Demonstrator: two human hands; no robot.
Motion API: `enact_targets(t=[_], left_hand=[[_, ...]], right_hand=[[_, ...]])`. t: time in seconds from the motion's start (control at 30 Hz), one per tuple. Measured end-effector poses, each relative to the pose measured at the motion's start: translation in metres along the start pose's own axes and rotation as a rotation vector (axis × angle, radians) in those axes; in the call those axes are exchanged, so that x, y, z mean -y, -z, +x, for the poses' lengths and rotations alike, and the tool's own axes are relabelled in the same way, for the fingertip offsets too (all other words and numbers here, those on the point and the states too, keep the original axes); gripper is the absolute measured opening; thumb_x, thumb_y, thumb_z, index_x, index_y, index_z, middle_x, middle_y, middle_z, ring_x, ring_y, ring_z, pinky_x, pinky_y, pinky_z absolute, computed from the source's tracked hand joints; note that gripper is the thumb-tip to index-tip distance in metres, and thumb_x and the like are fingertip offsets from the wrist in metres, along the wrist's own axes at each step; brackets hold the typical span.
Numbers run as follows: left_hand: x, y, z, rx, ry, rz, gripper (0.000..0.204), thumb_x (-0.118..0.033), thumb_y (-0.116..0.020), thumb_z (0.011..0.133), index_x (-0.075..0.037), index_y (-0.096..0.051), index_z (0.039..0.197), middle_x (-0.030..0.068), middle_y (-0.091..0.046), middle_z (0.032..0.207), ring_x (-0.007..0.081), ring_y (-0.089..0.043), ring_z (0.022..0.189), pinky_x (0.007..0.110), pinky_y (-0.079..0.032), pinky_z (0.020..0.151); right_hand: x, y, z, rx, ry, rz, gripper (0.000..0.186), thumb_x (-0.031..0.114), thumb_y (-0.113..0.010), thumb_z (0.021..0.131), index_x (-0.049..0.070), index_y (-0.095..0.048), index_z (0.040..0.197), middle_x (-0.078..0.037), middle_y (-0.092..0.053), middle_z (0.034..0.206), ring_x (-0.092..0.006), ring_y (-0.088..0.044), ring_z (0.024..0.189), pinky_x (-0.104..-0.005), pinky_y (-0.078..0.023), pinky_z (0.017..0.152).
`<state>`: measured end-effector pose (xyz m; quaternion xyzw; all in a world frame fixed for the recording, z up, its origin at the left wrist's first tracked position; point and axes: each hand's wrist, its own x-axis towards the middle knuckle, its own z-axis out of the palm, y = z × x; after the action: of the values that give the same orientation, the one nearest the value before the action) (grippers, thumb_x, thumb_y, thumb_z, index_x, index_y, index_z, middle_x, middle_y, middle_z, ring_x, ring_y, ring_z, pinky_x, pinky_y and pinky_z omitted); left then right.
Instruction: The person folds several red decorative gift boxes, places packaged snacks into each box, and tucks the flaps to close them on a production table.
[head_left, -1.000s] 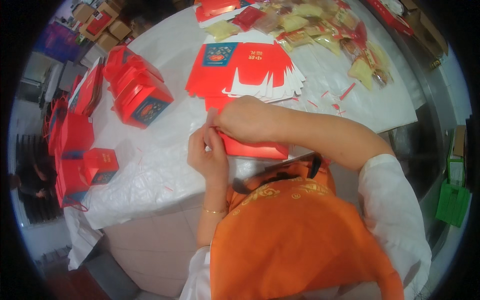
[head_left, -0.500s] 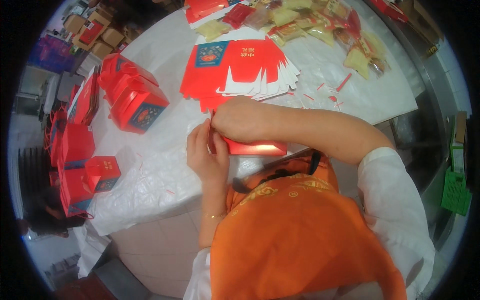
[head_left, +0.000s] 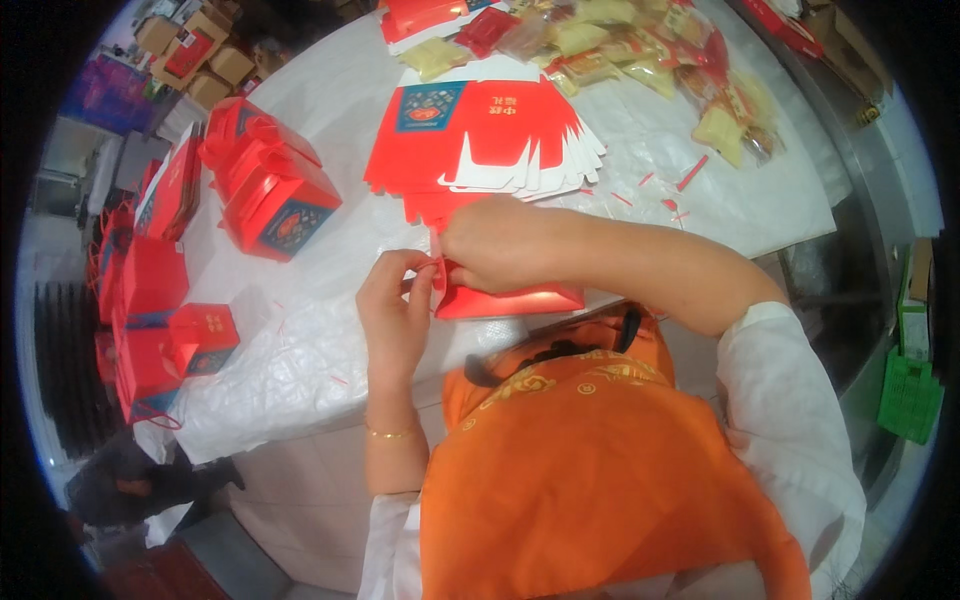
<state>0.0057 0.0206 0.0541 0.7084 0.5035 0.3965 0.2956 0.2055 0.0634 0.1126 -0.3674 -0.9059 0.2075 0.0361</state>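
A red cardboard gift box [head_left: 515,302], partly folded, lies at the table's near edge in front of me. My left hand [head_left: 395,305] is at its left end, with thumb and forefinger pinching the edge of a small red flap. My right hand [head_left: 495,243] is curled against the inner side of that same end, its fingertips behind the flap and partly hidden. Just beyond the hands is a fanned stack of flat red box blanks [head_left: 480,130] with white edges and a blue printed panel.
Folded red boxes [head_left: 270,190] stand to the left, with more red boxes [head_left: 205,335] at the table's left edge. Several wrapped snack packets [head_left: 620,50] are heaped at the far side. Red paper scraps [head_left: 692,172] lie right of the blanks. A green crate [head_left: 910,395] is far right.
My left hand has shifted a little left and down, from lying along the box's end to pinching its flap. The right hand moved slightly. At lower left, a dark-clothed person has come further into view.
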Motion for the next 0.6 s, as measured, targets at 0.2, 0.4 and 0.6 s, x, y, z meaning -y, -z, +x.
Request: enact_targets(t=[0.2,0.4,0.6], left_hand=[[0.005,-0.011,-0.005,-0.139,0.025,-0.037,0.009,0.004,-0.068,0.092,0.002,-0.07,0.101,0.0113,-0.07,0.092,0.0177,-0.07,0.079,0.03,-0.06,0.069],[0.016,-0.02,-0.017,-0.176,0.123,-0.135,0.009,0.003,-0.068,0.093,0.001,-0.073,0.101,0.01,-0.071,0.093,0.0157,-0.07,0.078,0.027,-0.058,0.069],[0.055,-0.008,-0.033,-0.054,0.222,0.037,0.037,0.005,-0.068,0.086,-0.002,-0.066,0.122,0.01,-0.068,0.114,0.0208,-0.067,0.105,0.036,-0.055,0.088]], right_hand=[[-0.011,0.0,-0.018,0.021,-0.007,-0.056,0.019,0.02,-0.065,0.092,0.001,-0.068,0.089,-0.021,-0.068,0.079,-0.0391,-0.069,0.077,-0.0485,-0.055,0.067],[-0.008,0.002,-0.024,0.003,-0.017,-0.075,0.02,0.021,-0.066,0.093,0.003,-0.063,0.085,-0.016,-0.066,0.074,-0.0375,-0.067,0.072,-0.0482,-0.052,0.063],[-0.011,0.008,-0.026,-0.08,0.047,-0.039,0.021,0.022,-0.067,0.092,0.004,-0.062,0.082,-0.015,-0.065,0.072,-0.0364,-0.067,0.071,-0.0472,-0.052,0.062]])
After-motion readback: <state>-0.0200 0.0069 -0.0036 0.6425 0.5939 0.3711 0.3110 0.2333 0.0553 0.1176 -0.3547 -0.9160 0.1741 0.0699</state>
